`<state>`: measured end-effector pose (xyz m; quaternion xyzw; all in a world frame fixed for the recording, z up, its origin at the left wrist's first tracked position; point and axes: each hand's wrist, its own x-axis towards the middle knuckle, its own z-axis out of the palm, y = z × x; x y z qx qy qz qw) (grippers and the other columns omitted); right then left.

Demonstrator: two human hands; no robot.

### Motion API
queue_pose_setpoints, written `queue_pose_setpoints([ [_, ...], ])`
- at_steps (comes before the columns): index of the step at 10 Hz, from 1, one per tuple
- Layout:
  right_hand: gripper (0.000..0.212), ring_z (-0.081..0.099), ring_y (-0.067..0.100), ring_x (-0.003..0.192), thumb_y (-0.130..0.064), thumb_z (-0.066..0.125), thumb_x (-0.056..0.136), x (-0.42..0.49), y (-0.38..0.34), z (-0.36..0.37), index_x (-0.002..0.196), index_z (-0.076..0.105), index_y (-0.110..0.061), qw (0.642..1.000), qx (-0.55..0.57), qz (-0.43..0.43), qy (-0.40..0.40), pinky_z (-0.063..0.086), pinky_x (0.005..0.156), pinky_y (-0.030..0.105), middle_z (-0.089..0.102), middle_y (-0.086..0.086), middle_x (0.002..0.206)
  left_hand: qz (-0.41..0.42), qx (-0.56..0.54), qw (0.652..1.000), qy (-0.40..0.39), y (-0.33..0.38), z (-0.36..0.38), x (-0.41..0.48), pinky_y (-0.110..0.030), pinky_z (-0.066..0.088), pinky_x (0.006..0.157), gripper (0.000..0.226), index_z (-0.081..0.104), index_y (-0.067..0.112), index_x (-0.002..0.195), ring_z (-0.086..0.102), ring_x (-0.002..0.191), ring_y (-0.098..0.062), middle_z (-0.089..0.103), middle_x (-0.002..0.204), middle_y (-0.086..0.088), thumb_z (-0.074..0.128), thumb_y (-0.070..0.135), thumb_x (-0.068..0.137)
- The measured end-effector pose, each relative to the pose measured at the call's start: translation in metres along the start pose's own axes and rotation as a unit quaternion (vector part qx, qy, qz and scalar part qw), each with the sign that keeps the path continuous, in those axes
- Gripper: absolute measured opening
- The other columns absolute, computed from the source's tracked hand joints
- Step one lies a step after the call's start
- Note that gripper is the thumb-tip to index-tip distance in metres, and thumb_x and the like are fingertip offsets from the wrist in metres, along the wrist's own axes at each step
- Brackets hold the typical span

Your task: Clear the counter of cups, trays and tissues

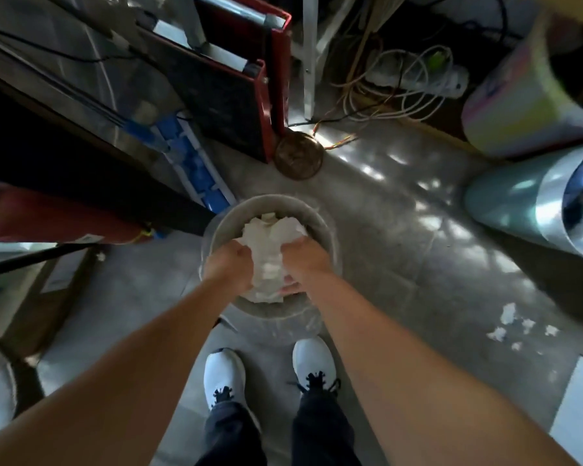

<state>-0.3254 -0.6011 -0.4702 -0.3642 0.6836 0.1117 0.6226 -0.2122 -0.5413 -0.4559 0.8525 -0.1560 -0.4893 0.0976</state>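
A bundle of crumpled white tissues (268,253) is held between both my hands, right over the mouth of a round grey bin (320,220) that stands on the floor in front of my feet. My left hand (231,267) grips the bundle's left side and my right hand (303,264) grips its right side. The lower part of the bundle reaches down inside the bin's rim. No cups or trays show in the view.
Several small tissue scraps (509,326) lie on the grey floor at the right. A silver pedal bin (532,210) lies to the right, a tangle of cables (398,85) at the back, red-framed panels (249,95) and a round brown disc (298,156) behind the bin.
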Motion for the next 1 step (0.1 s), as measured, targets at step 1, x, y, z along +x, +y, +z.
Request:
queue_pose_setpoints([
  [1,0.030,0.067,0.040,0.082,-0.014,0.039,0.100,-0.0154,0.0011,-0.0139,0.124,0.054,-0.005,0.998,0.035,0.056,0.025,0.060,0.049,0.040,0.059,0.023,0.120,-0.034,0.054,0.998,0.028,-0.0026,-0.0141,-0.0149,-0.050,0.056,0.088,0.033,0.058,0.005,0.115,0.066,0.095,-0.036,0.064,0.106,-0.021,0.036,0.025,0.102],
])
